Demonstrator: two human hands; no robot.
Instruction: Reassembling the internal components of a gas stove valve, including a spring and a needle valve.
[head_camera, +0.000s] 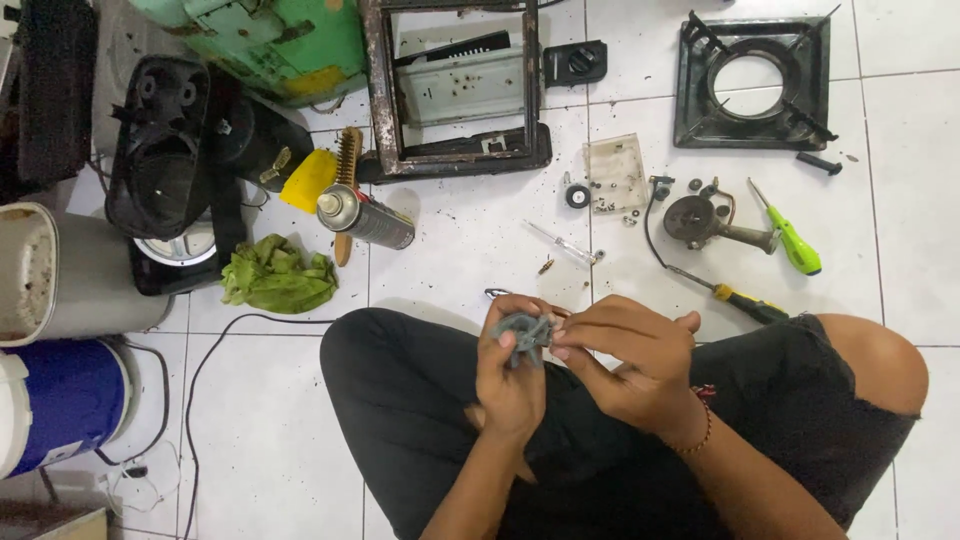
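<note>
The person sits cross-legged on a white tiled floor (470, 250), both hands raised over the lap. The small grey metal part (527, 332) sits between the two hands: the left hand (510, 385) cups it from below, fingers curled and closed around its lower edge, thumb pressed against its near face. The right hand (625, 360) meets it from the right, fingertips (562, 345) pinched together on its right edge — its exact shape is hidden by the fingers; it looks dull, cast and irregular.

On the tiles beyond lie a clear-handled screwdriver (562, 243), a green-handled screwdriver (790, 240), a yellow-and-black-handled screwdriver (740, 298) and a rusty round burner valve assembly (705, 222). Farther off are a black square stove grate (752, 85), a rusted rectangular stove frame (455, 90) and a clear plastic tray (615, 172) of small screws. To the left — a metal spray can (368, 217), a crumpled green rag (277, 275) and a wire brush (347, 190).
</note>
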